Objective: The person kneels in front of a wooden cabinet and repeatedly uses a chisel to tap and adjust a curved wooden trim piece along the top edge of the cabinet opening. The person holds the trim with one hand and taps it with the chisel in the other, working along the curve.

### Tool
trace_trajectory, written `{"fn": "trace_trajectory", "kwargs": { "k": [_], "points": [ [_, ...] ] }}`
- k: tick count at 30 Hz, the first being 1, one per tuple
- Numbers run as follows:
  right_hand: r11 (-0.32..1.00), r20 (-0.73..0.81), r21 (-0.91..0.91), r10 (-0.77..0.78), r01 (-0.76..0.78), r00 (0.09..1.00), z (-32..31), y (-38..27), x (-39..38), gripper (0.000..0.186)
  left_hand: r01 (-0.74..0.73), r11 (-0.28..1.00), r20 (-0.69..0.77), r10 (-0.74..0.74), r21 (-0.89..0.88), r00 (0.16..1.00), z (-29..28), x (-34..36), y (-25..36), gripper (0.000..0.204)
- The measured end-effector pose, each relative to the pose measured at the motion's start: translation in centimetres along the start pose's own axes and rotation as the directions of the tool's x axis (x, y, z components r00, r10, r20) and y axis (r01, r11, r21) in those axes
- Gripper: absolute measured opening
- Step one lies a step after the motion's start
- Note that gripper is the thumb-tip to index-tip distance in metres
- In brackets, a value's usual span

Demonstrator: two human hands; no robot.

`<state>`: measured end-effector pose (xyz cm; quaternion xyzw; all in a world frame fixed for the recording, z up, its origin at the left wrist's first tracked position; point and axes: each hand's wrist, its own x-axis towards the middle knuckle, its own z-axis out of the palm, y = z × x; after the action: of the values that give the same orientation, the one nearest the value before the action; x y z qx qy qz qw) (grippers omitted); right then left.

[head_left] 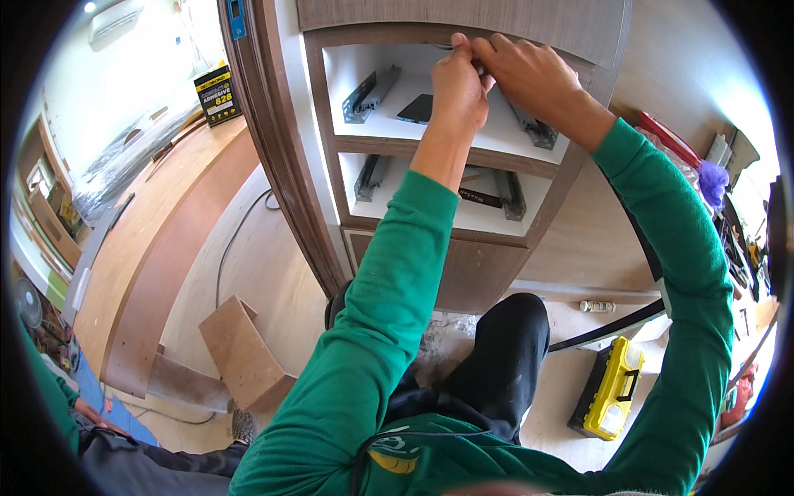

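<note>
Both hands are raised at the cabinet (513, 163), just beneath the upper edge of its top bay (498, 124). The left hand (461, 93) and right hand (536, 78) come together there. Their fingers are bent inward and the tips are largely hidden; I cannot tell whether they are closed on anything. The cabinet stands directly before and below the fingers.

Below the fingers, on the bay floor, lies a dark flat item (416, 108). Lower left of them is a metal rail (370, 95), lower right a second rail (536, 130). Further down, the lower bay (480, 220) also has rails at its two sides and a black strip (480, 197) inside.

Well left of the fingers, a black and yellow tin (217, 97) stands on a wooden ledge (203, 157). Far below right are a bottle (597, 307) on its side and a yellow and black toolbox (614, 388). Far below left rests a wooden piece (242, 343); beyond it, at the lower left rim, another person (157, 459) is partly visible.
</note>
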<state>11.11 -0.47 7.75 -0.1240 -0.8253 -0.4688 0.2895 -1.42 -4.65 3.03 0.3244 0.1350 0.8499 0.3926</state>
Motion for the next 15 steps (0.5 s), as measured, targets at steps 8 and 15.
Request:
{"fn": "trace_trajectory", "kwargs": {
  "k": [8, 15],
  "points": [
    [0.999, 0.008, -0.044, 0.019, -0.019, 1.000, 0.1, -0.3, 0.4, 0.021, 0.023, 1.000, -0.008, -0.023, -0.013, 1.000, -0.4, 0.6, 0.0, 0.036],
    [0.999, 0.083, 0.028, 0.037, -0.040, 0.996, -0.5, -0.3, 0.2, 0.027, 0.067, 0.995, 0.142, -0.055, -0.080, 0.988, -1.7, 0.5, 0.0, 0.022]
  ]
}}
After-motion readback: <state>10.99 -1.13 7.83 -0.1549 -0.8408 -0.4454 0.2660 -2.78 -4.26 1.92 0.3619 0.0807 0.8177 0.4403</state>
